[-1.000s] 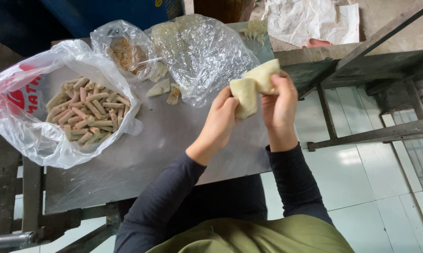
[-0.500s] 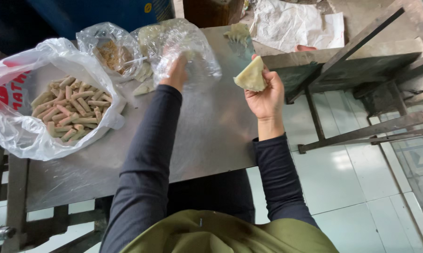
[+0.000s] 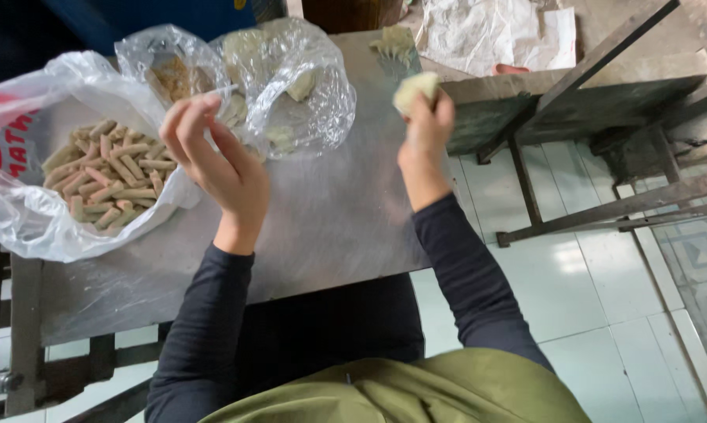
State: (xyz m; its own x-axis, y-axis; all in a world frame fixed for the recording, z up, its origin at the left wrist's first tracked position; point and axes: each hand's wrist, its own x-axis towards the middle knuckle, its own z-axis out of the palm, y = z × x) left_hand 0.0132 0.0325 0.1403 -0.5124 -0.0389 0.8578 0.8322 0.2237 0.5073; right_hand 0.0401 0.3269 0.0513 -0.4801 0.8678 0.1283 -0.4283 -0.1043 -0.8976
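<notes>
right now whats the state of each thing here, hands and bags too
left hand: raised, fingers curled, seemingly holding nothing
right hand: shut on a pale wrapper
white bag: open, full of rolled sticks
clear bags: open, crumpled
metal table: bare in the middle

A grey metal table (image 3: 330, 227) with a dull, scuffed top stands in the middle. Below and to the right the floor (image 3: 573, 298) is pale glossy tile, with a patterned tile strip (image 3: 702, 266) at the far right. A dark weathered bench frame (image 3: 604, 117) of wood and metal bars sits beside the table. Crumpled white paper (image 3: 494, 31) lies beyond it. Soft daylight reflects off the tiles.
</notes>
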